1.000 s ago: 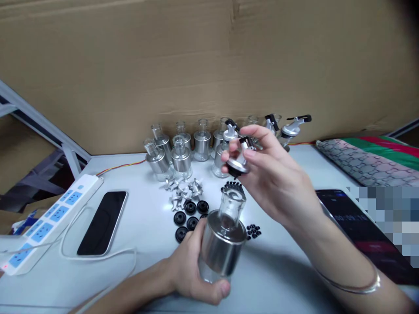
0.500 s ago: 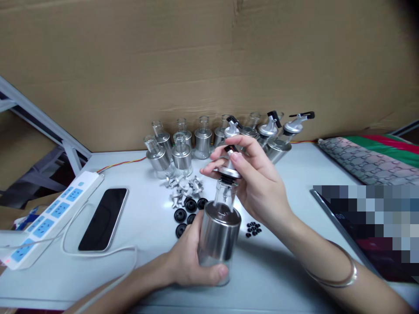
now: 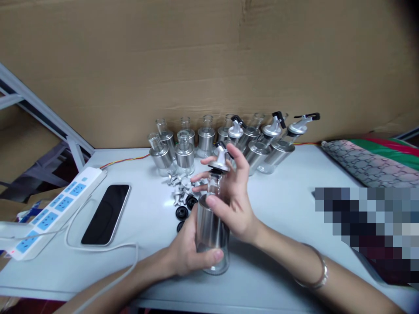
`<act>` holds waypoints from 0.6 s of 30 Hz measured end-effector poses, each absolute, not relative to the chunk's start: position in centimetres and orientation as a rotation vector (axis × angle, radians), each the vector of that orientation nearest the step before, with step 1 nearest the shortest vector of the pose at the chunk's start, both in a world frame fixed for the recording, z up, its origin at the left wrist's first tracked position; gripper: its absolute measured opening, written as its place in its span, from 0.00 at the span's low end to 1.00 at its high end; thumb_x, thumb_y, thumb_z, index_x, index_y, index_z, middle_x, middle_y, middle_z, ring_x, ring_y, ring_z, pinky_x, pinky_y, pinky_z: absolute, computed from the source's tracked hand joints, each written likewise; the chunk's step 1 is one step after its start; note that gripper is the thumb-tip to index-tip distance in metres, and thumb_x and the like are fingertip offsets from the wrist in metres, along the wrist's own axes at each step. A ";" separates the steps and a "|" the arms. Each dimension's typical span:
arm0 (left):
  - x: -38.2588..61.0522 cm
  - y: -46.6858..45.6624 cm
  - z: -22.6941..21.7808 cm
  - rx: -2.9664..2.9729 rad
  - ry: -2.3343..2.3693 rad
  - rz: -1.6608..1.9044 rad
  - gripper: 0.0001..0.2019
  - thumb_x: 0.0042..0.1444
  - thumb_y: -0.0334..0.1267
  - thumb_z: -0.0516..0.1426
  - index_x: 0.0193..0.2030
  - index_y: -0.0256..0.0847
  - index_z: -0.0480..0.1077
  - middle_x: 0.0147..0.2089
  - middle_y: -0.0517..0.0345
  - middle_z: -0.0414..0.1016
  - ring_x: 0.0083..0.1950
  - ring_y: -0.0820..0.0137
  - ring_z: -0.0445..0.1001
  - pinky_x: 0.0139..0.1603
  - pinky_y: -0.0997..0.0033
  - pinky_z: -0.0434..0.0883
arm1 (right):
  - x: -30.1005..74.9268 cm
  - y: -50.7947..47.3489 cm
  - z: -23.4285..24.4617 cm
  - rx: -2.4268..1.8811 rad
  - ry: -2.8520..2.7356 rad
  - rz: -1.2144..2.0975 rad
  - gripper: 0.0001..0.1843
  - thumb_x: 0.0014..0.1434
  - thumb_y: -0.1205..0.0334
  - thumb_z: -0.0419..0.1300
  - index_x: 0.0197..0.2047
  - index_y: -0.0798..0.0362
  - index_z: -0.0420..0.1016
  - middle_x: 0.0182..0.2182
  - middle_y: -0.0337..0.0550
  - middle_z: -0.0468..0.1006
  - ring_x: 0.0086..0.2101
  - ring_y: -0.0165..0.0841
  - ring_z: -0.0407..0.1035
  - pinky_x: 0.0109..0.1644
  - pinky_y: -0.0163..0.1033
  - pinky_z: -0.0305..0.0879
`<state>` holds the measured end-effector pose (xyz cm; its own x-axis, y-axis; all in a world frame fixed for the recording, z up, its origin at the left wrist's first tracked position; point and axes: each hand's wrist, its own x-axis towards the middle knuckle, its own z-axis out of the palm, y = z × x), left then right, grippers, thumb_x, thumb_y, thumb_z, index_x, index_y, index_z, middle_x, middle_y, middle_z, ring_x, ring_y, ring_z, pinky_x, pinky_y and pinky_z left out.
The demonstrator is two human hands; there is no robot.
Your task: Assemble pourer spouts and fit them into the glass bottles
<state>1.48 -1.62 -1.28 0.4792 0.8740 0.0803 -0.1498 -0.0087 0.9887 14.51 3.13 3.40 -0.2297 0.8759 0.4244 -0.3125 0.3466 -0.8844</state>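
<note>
My left hand (image 3: pixel 188 250) is wrapped round the lower body of a glass bottle with a steel sleeve (image 3: pixel 209 233), held upright just above the white table (image 3: pixel 281 209). A silver pourer cap with a black lever (image 3: pixel 220 161) sits on the bottle's neck. My right hand (image 3: pixel 234 200) rests against the bottle's right side, thumb on the sleeve's shoulder and fingers spread loosely by the cap.
Several uncapped bottles (image 3: pixel 183 150) and three capped ones (image 3: pixel 278 146) stand along the cardboard wall. Loose silver caps (image 3: pixel 178 189) and black rubber stoppers (image 3: pixel 181 213) lie behind the held bottle. At left are a phone (image 3: pixel 106 213) and a power strip (image 3: pixel 55 211); folded cloth (image 3: pixel 369 161) at right.
My right hand brought the pourer cap down onto the bottle's neck, then let go of it and slid down to the bottle's side. The left hand kept its hold.
</note>
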 end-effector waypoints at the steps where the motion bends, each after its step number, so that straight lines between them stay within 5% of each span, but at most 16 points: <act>1: 1.5 -1.5 -1.3 1.320 0.713 0.943 0.38 0.48 0.56 0.62 0.59 0.38 0.54 0.54 0.43 0.66 0.56 0.51 0.66 0.52 0.55 0.69 | 14.4 3.0 3.2 -0.581 -1.418 1.166 0.36 0.56 0.62 0.61 0.62 0.34 0.48 0.58 0.44 0.58 0.51 0.41 0.68 0.50 0.50 0.73; 5: 1.6 -1.4 -1.1 1.289 0.714 0.955 0.37 0.48 0.56 0.62 0.59 0.38 0.55 0.55 0.43 0.66 0.58 0.50 0.66 0.53 0.54 0.69 | 14.1 2.9 3.0 -0.722 -1.418 1.032 0.29 0.54 0.68 0.61 0.57 0.41 0.58 0.59 0.44 0.58 0.59 0.42 0.58 0.59 0.51 0.65; 10: 1.7 -1.5 -0.9 1.256 0.718 0.942 0.39 0.48 0.55 0.63 0.61 0.38 0.53 0.54 0.43 0.66 0.56 0.50 0.67 0.52 0.53 0.69 | 14.0 3.4 3.8 -0.744 -1.228 1.242 0.21 0.54 0.69 0.61 0.48 0.42 0.61 0.53 0.40 0.64 0.40 0.32 0.72 0.43 0.42 0.71; 18: 1.6 -1.7 -1.5 1.271 0.708 0.903 0.38 0.47 0.55 0.63 0.58 0.39 0.54 0.47 0.48 0.69 0.50 0.55 0.70 0.50 0.56 0.68 | 14.2 3.3 3.9 -0.789 -1.169 1.251 0.16 0.50 0.68 0.63 0.39 0.45 0.62 0.44 0.38 0.68 0.30 0.28 0.67 0.34 0.38 0.68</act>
<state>1.64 -1.69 -1.53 0.4878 0.8722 0.0374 -0.1720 0.0540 0.9836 14.16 3.25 3.89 -0.0801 0.9708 0.2261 -0.2914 0.1941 -0.9367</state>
